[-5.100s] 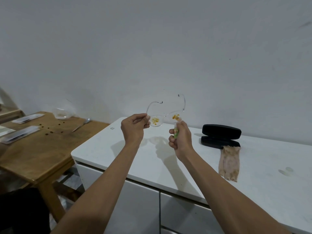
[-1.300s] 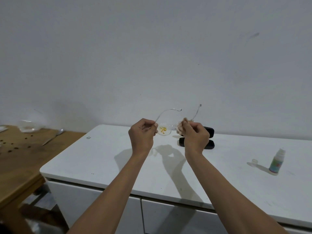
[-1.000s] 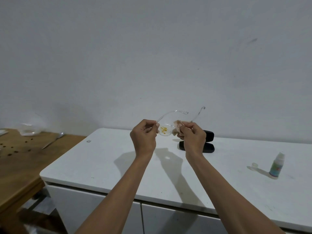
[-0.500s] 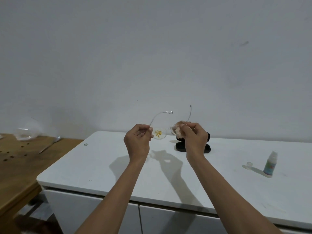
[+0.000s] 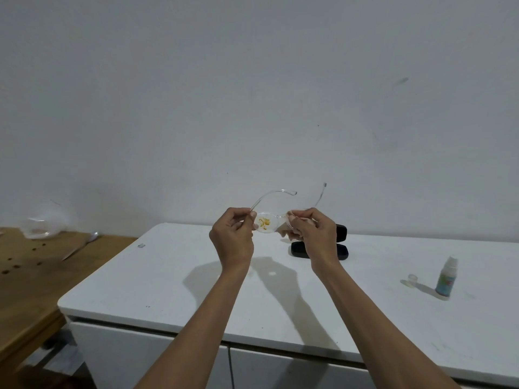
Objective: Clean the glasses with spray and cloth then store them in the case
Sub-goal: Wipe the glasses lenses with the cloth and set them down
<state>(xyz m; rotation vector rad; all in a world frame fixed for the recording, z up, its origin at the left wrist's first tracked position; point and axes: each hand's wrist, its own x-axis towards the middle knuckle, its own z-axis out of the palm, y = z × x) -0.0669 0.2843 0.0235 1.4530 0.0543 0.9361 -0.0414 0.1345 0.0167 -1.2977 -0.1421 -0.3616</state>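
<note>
I hold clear-framed glasses [image 5: 266, 223] up above the white cabinet top [image 5: 168, 279]. Yellow smears show on the left lens. My left hand [image 5: 233, 240] pinches the frame at its left hinge. My right hand [image 5: 314, 234] presses a pale cloth [image 5: 289, 220] around the right lens, which is hidden by it. Both temple arms stick up and away from me. The black case [image 5: 297, 248] lies open behind my right hand, partly hidden. The small spray bottle [image 5: 446, 276] stands at the right, its clear cap [image 5: 411, 279] off beside it.
A wooden table [image 5: 28, 276] adjoins the cabinet on the left, with a clear plastic container [image 5: 39, 228] and a spoon [image 5: 81, 245] on it. A grey wall rises right behind the cabinet. Drawer fronts run below the cabinet's front edge.
Earlier my right hand held the spray bottle at the glasses and the cloth lay by the case. Now the bottle stands at the right and my right hand rubs the right lens with the cloth.
</note>
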